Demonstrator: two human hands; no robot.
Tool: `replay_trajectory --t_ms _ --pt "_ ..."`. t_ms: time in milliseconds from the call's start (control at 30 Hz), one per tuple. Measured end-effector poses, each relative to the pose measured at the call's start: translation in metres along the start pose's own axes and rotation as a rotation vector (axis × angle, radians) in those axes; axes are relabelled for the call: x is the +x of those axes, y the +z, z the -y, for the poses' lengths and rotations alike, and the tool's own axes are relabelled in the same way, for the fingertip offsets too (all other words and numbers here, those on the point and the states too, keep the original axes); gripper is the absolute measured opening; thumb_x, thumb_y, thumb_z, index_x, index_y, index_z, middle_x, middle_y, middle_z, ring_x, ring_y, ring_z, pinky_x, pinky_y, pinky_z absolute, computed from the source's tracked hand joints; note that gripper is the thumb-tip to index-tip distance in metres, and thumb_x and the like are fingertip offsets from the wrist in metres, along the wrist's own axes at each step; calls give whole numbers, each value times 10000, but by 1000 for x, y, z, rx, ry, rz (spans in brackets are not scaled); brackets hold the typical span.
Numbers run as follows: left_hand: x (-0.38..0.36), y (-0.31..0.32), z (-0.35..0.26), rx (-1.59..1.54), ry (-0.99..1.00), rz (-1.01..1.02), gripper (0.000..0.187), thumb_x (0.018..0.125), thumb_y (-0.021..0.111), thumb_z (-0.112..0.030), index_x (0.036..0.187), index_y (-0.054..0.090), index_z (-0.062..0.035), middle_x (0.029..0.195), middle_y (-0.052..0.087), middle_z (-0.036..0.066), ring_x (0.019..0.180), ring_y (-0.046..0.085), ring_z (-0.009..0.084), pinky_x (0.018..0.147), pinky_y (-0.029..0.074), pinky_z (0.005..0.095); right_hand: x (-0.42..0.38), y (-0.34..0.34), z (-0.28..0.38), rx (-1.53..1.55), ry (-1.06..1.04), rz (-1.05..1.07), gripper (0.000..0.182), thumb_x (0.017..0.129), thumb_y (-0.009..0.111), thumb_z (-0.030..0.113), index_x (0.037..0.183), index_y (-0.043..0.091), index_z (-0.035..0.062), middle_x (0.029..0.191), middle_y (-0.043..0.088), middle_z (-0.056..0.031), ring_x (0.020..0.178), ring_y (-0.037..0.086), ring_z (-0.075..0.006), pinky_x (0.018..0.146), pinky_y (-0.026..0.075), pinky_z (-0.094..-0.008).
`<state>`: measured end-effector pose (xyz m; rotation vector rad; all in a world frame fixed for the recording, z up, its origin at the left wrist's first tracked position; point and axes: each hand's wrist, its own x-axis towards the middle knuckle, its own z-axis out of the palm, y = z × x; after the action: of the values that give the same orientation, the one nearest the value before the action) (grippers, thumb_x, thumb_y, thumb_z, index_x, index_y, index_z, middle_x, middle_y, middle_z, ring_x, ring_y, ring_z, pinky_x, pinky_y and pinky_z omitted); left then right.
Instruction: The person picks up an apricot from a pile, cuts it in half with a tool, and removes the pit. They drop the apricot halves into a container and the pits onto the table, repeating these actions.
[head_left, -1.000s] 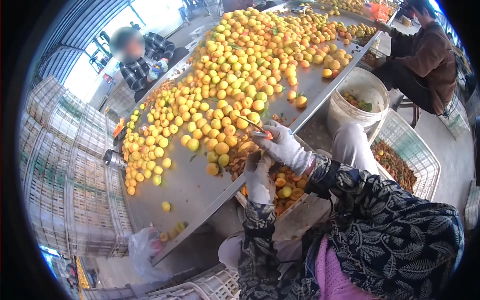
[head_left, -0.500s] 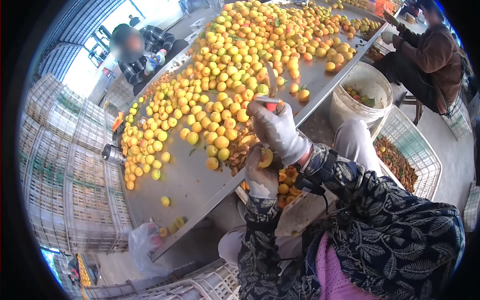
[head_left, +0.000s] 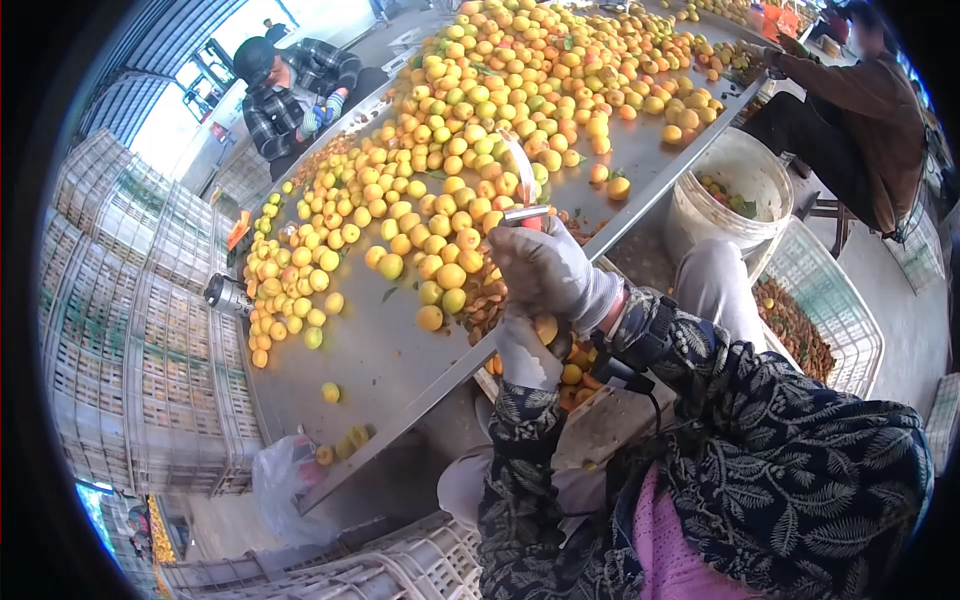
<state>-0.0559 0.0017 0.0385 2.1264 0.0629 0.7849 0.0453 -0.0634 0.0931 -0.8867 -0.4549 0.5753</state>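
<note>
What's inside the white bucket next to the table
The white bucket beside the metal table shows a few small fruit pieces and a green leaf low against its inner wall. Its near wall covers the rest of the bottom, so how much lies there cannot be told.

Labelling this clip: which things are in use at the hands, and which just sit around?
In use: right hand gripping small curved-blade knife; left hand holding orange apricot.

Lying about: white plastic bucket; steel table with loose apricots; stacked grey crates; clear plastic bag.
</note>
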Motion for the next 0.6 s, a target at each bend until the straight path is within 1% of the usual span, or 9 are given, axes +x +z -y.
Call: replay_trajectory --t_ms 67,100,267,333,433,467,500,533,600 --pt "3 -10 -24 -237 -372 195 524 772 742 -213 1184 529 29 987 632 211 895 636 383 796 496 423 -1 -2 4 112 145 131 214 940 568 168 753 540 66 527 437 39 394 379 -66 363 280 -229" --pt "0 -10 -22 -237 -375 197 524 772 742 -213 1184 529 29 987 632 211 895 636 383 796 496 423 -1 -3 4 113 147 129 214 940 568 168 753 540 66 527 437 39 394 379 -66 363 280 -229" --pt "-8 -9 3 -116 -13 138 557 809 748 -296 1199 517 27 974 630 212 853 640 376 753 504 412 2 -6 5 441 291 543 162 947 531 113 794 500 72 491 366 43 358 325 -53 341 267 -222" --pt "-5 -7 1 -86 -18 74 453 853 669 -294 1157 528 10 909 612 176 768 596 316 681 465 373 6 -4 6 366 281 538 163 954 526 131 807 489 71 495 363 44 365 333 -53 340 275 -217" --pt "8 2 -13 -18 -18 -98 284 987 434 -290 1031 560 -40 715 560 67 516 464 138 464 350 255 15 2 5 98 -112 29 163 956 552 169 841 526 56 517 411 38 383 379 -62 346 294 -220" --pt "11 4 -15 2 -20 -166 319 1032 356 -289 989 571 -56 651 543 30 432 420 78 392 312 215 17 4 10 95 -114 33 163 956 552 169 841 526 56 517 411 38 383 379 -62 346 294 -220" --pt "11 4 -5 -321 -231 -114 263 1024 423 -260 1020 575 -46 709 569 33 506 490 92 451 390 219 18 6 15 51 -157 -74 179 934 575 170 812 546 43 514 441 22 378 393 -67 346 298 -220" --pt "10 2 5 -320 -232 -114 263 1024 423 -260 1020 575 -46 709 569 33 506 490 92 451 390 219 17 7 19 9 -200 -184 195 913 599 172 783 567 30 511 472 5 372 406 -72 346 302 -220" --pt "14 -2 15 -211 -165 95 380 938 566 -79 1286 467 38 1085 567 115 925 607 194 758 532 322 19 6 16 -42 -153 -251 218 901 625 204 774 579 33 518 482 7 379 411 -66 354 307 -225"
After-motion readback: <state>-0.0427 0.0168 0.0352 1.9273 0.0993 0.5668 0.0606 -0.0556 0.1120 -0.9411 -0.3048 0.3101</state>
